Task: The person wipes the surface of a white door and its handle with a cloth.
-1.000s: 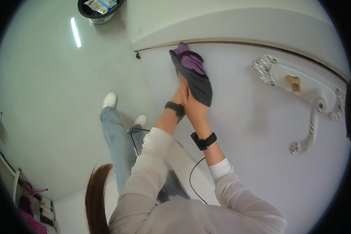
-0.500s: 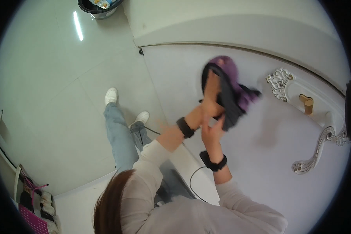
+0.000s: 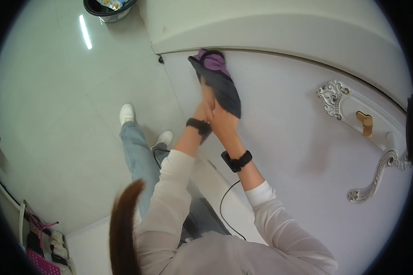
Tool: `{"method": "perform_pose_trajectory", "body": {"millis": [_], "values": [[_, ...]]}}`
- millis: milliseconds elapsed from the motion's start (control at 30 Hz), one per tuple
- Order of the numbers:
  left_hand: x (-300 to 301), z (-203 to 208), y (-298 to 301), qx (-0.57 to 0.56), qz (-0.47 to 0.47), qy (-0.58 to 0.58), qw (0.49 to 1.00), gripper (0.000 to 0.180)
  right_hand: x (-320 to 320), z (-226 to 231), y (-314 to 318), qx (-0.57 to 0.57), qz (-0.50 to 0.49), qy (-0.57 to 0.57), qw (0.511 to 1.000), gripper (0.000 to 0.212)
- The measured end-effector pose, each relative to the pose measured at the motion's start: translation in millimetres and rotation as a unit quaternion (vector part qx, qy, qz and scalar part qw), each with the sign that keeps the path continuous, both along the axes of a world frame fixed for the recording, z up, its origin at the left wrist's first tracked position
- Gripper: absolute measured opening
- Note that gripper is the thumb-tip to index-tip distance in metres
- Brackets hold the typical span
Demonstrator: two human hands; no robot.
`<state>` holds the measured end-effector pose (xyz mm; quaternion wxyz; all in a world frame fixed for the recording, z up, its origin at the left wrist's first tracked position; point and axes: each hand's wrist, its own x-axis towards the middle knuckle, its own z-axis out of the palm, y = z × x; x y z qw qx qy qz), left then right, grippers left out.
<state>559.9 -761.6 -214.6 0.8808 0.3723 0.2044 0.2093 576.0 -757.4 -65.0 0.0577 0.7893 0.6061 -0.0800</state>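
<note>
A purple and dark grey cloth (image 3: pixel 220 85) lies bunched against the white door (image 3: pixel 280 114), close to its upper left corner. My left hand (image 3: pixel 206 96) holds the cloth, its fingers partly covered by the grey fold. Just below and to the right, my right hand (image 3: pixel 223 123) grips the cloth's lower end, with the thumb close to my left wrist. The fingertips of both hands are hidden by the fabric. Each wrist wears a black band.
An ornate white door handle (image 3: pixel 376 178) and a gold lock knob (image 3: pixel 365 123) stick out at the right. A black-rimmed bin (image 3: pixel 110 13) stands on the tiled floor (image 3: pixel 78 119) at the far left. A pink dotted item (image 3: pixel 41 263) lies at lower left. A cable (image 3: pixel 221 206) hangs near my right arm.
Both hands have carried the cloth left and upward across the door, from near its middle toward the upper left corner. My right hand has come up close beside the left.
</note>
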Motion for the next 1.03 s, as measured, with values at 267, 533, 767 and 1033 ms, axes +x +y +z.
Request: {"method": "perform_pose_trajectory", "body": {"millis": [267,533,767,1033], "values": [[16,215,54,0.391,0.394,-0.028,0.831,0.049,3,101,-50,0.273,-0.038,0.041,0.96,0.066],[20,56,7,0.2,0.278,0.016,0.939,0.037,14,29,-5,0.122,0.092,-0.075,0.985,0.04],[48,-141,-46,-0.022,0.113,0.028,0.993,0.035,11,-35,20,-0.17,0.026,0.011,0.985,0.034],[36,125,-54,0.117,0.147,-0.084,0.979,0.055,10,84,-55,0.12,-0.13,0.03,0.984,0.055]]}}
